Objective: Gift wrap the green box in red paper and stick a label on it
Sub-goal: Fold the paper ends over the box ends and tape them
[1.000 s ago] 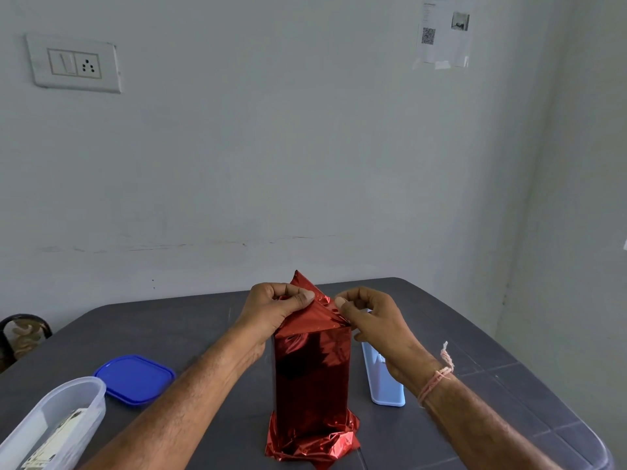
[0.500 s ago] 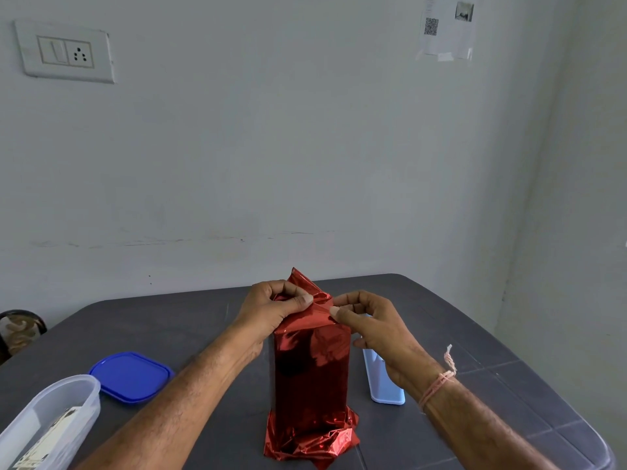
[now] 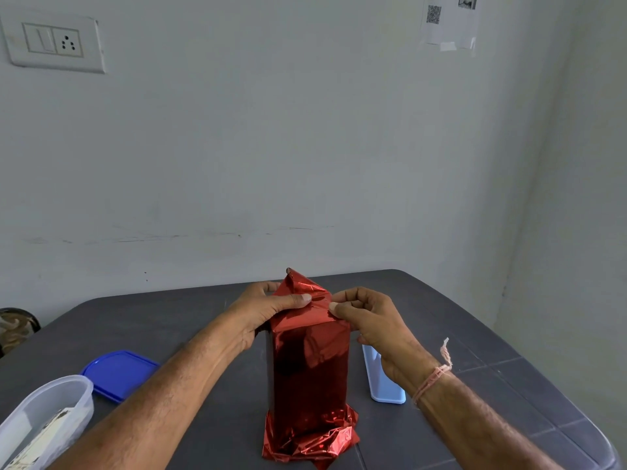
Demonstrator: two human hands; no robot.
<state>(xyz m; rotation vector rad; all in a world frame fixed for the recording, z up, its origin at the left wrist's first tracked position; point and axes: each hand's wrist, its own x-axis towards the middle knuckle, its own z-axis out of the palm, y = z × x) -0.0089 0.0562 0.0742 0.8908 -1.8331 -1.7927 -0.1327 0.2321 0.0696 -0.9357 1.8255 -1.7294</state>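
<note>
Together, left hand (image 3: 261, 310) and right hand (image 3: 371, 322) pinch one wrapped box (image 3: 308, 368).

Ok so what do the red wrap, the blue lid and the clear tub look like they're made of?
The wrap looks like glossy metallic foil or foiled paper: mirror reflections, sharp crinkles at the base. The lid is probably plastic, smooth and opaque, with a moulded rim. The tub is likely translucent plastic; its contents show through the wall.

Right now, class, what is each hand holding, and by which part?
Both hold the red paper at its folded top: the left hand grips the top flap, and the right hand pinches the flap's right edge.
</note>
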